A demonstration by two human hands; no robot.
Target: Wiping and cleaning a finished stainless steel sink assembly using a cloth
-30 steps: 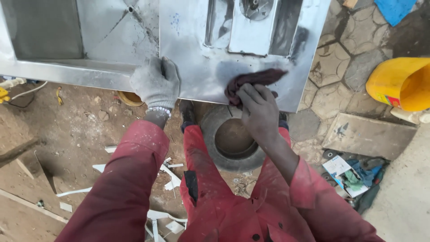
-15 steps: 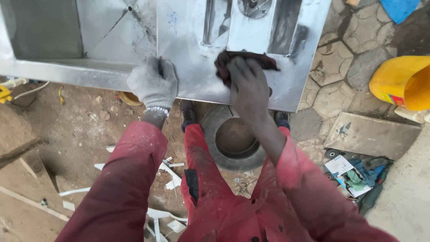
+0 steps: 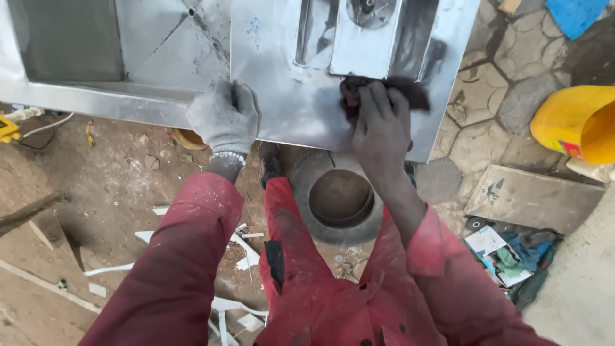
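Since half a second ago the right hand (image 3: 381,125) has pushed the dark rag (image 3: 410,91) further up the steel sink unit (image 3: 282,96), against the raised block by the drain. The sink unit looks heavy, stiff and slick, best held by its front rim, where the gloved left hand (image 3: 222,118) is clamped, fingers curled over. The right hand's fingers lie spread, pressing the soft, light rag flat. The yellow bucket (image 3: 564,118) shows nothing inside; the tyre (image 3: 320,224) below holds nothing visible.
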